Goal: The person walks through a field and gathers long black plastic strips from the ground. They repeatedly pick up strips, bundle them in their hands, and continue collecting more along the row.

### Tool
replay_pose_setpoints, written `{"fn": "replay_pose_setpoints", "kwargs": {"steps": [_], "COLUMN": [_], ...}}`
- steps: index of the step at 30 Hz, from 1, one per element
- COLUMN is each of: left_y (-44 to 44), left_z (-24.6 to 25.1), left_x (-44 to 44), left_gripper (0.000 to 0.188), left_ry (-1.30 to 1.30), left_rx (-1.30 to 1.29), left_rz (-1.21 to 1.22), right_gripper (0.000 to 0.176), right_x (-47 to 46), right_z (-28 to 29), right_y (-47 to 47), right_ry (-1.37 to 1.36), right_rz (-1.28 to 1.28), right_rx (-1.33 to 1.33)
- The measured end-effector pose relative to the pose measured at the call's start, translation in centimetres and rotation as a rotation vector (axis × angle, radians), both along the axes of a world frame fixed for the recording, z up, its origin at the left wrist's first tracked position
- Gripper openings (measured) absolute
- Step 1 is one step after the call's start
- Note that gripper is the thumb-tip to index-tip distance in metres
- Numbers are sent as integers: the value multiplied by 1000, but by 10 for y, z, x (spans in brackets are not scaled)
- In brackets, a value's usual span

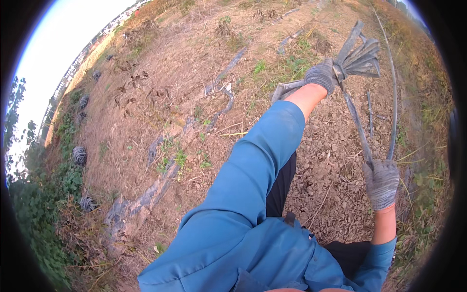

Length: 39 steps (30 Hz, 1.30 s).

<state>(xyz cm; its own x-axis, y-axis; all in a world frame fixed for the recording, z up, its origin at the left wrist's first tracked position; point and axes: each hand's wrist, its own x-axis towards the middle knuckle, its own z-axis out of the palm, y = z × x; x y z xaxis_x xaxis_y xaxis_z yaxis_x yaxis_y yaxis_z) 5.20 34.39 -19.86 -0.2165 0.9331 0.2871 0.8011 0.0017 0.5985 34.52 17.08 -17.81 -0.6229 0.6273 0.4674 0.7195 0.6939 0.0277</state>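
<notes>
My left hand (321, 76), in a grey knit work glove, grips a folded bundle of flat grey drip tape (359, 60) at its middle, where a turn of tape is wrapped round it. The bundle's loops fan out to the right of the hand, and its other end sticks out to the left behind the wrist. My right hand (381, 180), gloved too, is closed on the tape lower right. One length (357, 120) runs taut from the bundle to this hand. Another length (390, 65) runs from the hand far up across the field. The fingertips of the left hand are partly hidden.
Several coiled tape bundles (79, 156) lie along the left edge of the field beside green bushes (33, 211). Torn strips of dirty plastic film (157, 189) lie partly buried in the dry soil. Weeds (427, 204) border the right side. A short tape piece (370, 113) lies between the lengths.
</notes>
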Motion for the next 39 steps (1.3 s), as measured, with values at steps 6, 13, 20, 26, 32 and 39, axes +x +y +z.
{"fn": "replay_pose_setpoints", "kwargs": {"steps": [6, 13, 20, 26, 32, 39], "left_y": [-38, -72, -63, -40, -55, -4], "left_z": [-3, -39, -14, 20, 30, 3], "left_x": [37, 77, 127, 95, 81, 43], "left_gripper": [24, 9, 7, 27, 39, 35], "left_ry": [715, 1215, 101, -542, -367, -102], "left_rx": [-235, 64, 495, 244, 282, 342], "left_rz": [-220, -1088, -1183, -1079, -969, -417], "right_gripper": [11, 10, 16, 21, 34, 21], "right_x": [-35, 50, 122, 158, 177, 146], "right_z": [9, 0, -63, -129, -135, -144], "right_y": [-59, 18, 75, 119, 142, 144], "right_ry": [192, 71, 440, 528, -16, 319], "right_rz": [81, -229, -182, -120, -304, -145], "right_rx": [-492, 32, -414, -727, -378, -468]}}
